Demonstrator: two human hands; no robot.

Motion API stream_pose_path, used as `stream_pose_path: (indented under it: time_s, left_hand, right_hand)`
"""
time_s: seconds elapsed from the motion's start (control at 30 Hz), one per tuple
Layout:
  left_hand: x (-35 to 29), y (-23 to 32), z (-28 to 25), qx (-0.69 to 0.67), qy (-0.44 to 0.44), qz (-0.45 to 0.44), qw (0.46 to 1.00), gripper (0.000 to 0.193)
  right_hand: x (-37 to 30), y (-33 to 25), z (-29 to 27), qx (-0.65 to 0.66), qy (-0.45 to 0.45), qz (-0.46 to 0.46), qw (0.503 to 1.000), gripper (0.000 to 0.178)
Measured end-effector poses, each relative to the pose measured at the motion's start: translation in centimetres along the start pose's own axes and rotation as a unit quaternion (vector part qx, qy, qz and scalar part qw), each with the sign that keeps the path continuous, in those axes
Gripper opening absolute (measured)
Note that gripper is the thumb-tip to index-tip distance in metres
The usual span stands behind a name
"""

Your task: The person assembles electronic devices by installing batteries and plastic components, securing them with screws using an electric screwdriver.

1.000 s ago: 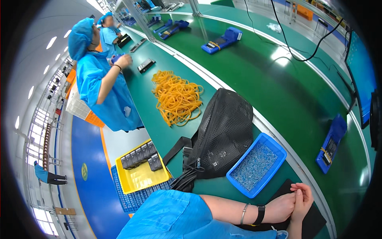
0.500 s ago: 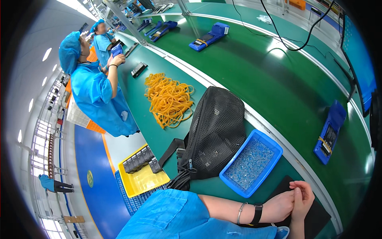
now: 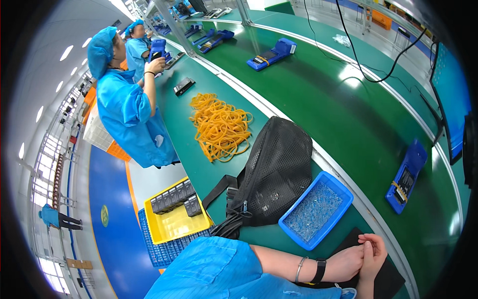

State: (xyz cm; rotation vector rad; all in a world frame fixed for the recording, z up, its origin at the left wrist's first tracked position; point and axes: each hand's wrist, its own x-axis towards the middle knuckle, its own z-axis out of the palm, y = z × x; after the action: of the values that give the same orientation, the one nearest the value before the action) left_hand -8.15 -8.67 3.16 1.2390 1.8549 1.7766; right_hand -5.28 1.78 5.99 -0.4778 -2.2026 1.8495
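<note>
My clasped left hand (image 3: pixel 348 261) and right hand (image 3: pixel 373 254) hide whatever they hold; I cannot tell. Blue tray (image 3: pixel 298 234) sits at ten o'clock. View has swung since.

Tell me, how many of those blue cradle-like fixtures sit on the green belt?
4 clearly: one blue fixture at the right near the person's clasped hands, one mid-belt, two close together farther up. More may be hidden in the distant blur.

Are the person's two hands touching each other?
Touching. The head view shows the left hand pressed against the right hand, fingers overlapping, above the black mat.
</note>
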Motion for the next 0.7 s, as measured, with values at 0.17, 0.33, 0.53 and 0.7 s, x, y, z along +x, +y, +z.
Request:
stream_pose_path:
  time_s: [0.17, 0.33, 0.53, 0.7]
  left_hand:
    - [-0.1, -0.1, 0.1, 0.011, -0.01, 0.003, 1.0, 0.024]
    - [-0.1, 0.0, 0.5, -0.045, 0.042, 0.013, 0.998, 0.025]
    - [-0.3, -1.1, 1.2, 0.012, 0.052, 0.055, 0.997, 0.019]
    - [-0.3, -1.1, 1.2, 0.008, 0.065, 0.06, 0.996, 0.018]
  right_hand:
    - [0.0, 0.2, -0.3, -0.008, -0.025, -0.017, 1.0, 0.015]
    - [-0.2, 0.5, -0.3, 0.002, -0.013, -0.023, 1.0, 0.015]
    - [-0.1, 0.7, -0.3, -0.006, -0.011, -0.031, 0.999, 0.015]
    - [-0.1, 0.3, -0.1, -0.011, -0.011, -0.028, 0.999, 0.015]
